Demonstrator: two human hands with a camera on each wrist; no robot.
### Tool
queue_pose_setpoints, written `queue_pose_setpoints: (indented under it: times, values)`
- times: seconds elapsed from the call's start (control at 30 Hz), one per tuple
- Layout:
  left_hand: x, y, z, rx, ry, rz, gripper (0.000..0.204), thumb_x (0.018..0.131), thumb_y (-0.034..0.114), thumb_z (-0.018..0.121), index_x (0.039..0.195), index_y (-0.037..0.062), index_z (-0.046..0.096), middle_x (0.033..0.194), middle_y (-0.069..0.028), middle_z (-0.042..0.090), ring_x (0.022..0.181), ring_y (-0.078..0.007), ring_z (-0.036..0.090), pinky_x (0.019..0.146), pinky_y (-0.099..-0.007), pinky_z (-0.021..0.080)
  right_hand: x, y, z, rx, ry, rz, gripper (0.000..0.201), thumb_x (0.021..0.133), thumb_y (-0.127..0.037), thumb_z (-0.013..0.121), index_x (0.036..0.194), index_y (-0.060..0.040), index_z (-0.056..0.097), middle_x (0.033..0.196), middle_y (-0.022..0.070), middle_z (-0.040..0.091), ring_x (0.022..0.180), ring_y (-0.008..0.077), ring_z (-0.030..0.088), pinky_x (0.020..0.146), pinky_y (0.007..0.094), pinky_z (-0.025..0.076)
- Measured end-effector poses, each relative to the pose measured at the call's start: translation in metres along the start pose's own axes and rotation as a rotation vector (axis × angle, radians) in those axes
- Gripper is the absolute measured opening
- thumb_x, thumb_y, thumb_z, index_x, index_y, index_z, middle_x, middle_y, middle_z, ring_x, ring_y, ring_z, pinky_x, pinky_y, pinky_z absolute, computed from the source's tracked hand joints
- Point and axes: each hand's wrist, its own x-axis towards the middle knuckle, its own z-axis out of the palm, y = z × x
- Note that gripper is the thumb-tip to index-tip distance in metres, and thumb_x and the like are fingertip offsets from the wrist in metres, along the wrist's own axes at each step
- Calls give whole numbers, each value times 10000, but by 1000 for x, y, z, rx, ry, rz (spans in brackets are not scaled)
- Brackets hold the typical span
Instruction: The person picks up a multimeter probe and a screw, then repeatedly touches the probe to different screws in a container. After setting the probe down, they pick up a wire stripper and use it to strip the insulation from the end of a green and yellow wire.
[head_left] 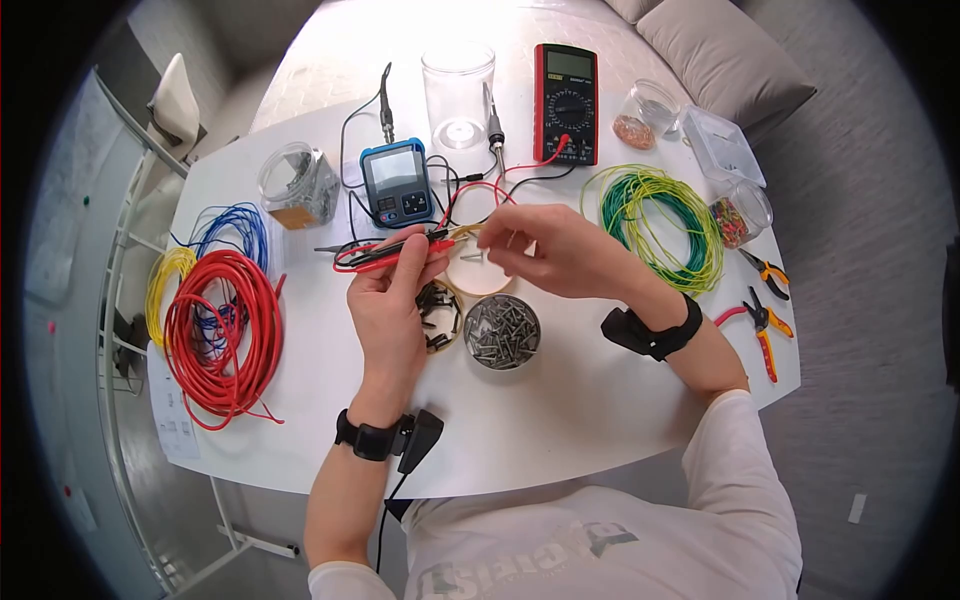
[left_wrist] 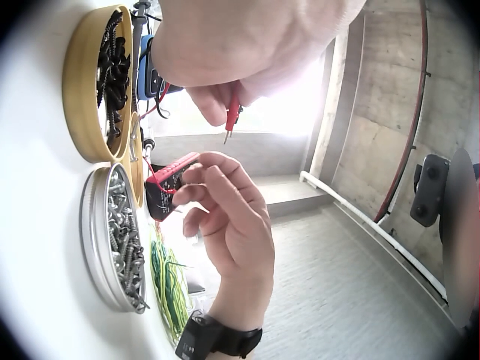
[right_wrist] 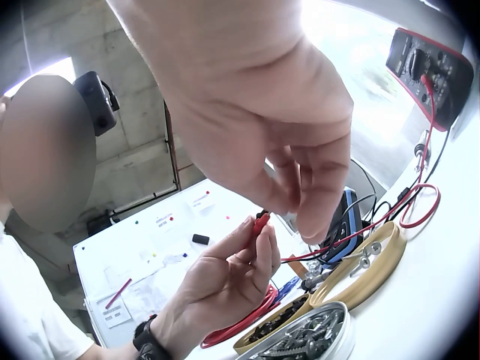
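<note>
My left hand (head_left: 388, 312) pinches red and black test leads (head_left: 385, 257) between thumb and fingers, above the small round tins. The left wrist view shows a red probe end (left_wrist: 233, 114) with thin metal tips sticking out of that grip. Just to the right, my right hand (head_left: 555, 250) hovers with loosely bent fingers; in the left wrist view this right hand (left_wrist: 232, 217) shows nothing held. Below it, a yellow-rimmed tin (head_left: 483, 291) contains a few screws. A round tin of silver screws (head_left: 502, 332) stands nearer, beside a tin of dark screws (head_left: 437, 340).
A blue-framed tester (head_left: 397, 182), clear jar (head_left: 458, 95) and red multimeter (head_left: 567, 105) stand behind. Red cable (head_left: 180, 330) and blue wire (head_left: 240, 235) lie left; green-yellow wire (head_left: 620, 215), small containers (head_left: 742, 215) and pliers (head_left: 762, 335) are right.
</note>
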Motion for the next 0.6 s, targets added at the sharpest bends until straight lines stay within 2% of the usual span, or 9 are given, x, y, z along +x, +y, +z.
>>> queue_pose_setpoints:
  times: [0.03, 0.1, 0.13, 0.2, 0.23, 0.47, 0.6]
  values:
    - [0, -1, -1, -1, 12, 5, 214, 918, 101, 632, 1078, -41, 640, 940, -111, 679, 839, -171, 682, 770, -261, 563, -1, 1, 0, 0, -2, 1, 138, 895, -47, 575, 1029, -43, 608, 1048, 88, 625, 850, 144, 662, 649, 291, 531]
    - [-1, 1, 1, -8, 12, -1, 212, 919, 102, 632, 1075, -41, 640, 938, -110, 678, 842, -171, 682, 771, -261, 562, -5, 1, 4, -171, -251, -62, 99, 863, -95, 632, 954, -58, 634, 1004, 83, 611, 805, 206, 650, 656, 336, 505]
    - [-1, 2, 1, -13, 10, -8, 211, 919, 103, 632, 1073, -41, 640, 937, -110, 677, 845, -171, 682, 772, -261, 561, -6, 1, 6, -171, -253, -62, 99, 863, -95, 632, 954, -58, 634, 1004, 83, 611, 805, 206, 650, 656, 336, 505]
    - [-2, 2, 2, -12, 5, -8, 209, 920, 103, 632, 1072, -40, 640, 935, -109, 677, 846, -170, 681, 773, -261, 561, -10, -2, 11, -265, -339, -204, 150, 827, -157, 667, 954, -81, 638, 924, 91, 614, 789, 279, 628, 730, 383, 497]
    - [-2, 2, 2, -11, -2, -8, 207, 921, 103, 631, 1070, -39, 640, 933, -108, 676, 848, -170, 681, 775, -261, 560, -12, -1, 14, -290, -364, -204, 150, 827, -162, 666, 958, -93, 642, 937, 89, 599, 812, 296, 625, 731, 402, 495]
    - [-2, 4, 3, -11, -21, -12, 215, 923, 109, 629, 1078, -40, 636, 935, -108, 679, 850, -172, 682, 783, -263, 560, -14, -3, 23, -410, -410, -181, 140, 837, -164, 652, 907, -53, 604, 948, 117, 582, 793, 316, 616, 716, 409, 494]
    - [-2, 3, 2, -13, -25, -14, 217, 923, 111, 630, 1080, -40, 635, 937, -109, 678, 855, -175, 683, 785, -268, 563, -13, -1, 23, -393, -402, -205, 134, 845, -154, 635, 872, -35, 578, 877, 130, 582, 781, 318, 611, 705, 412, 492]
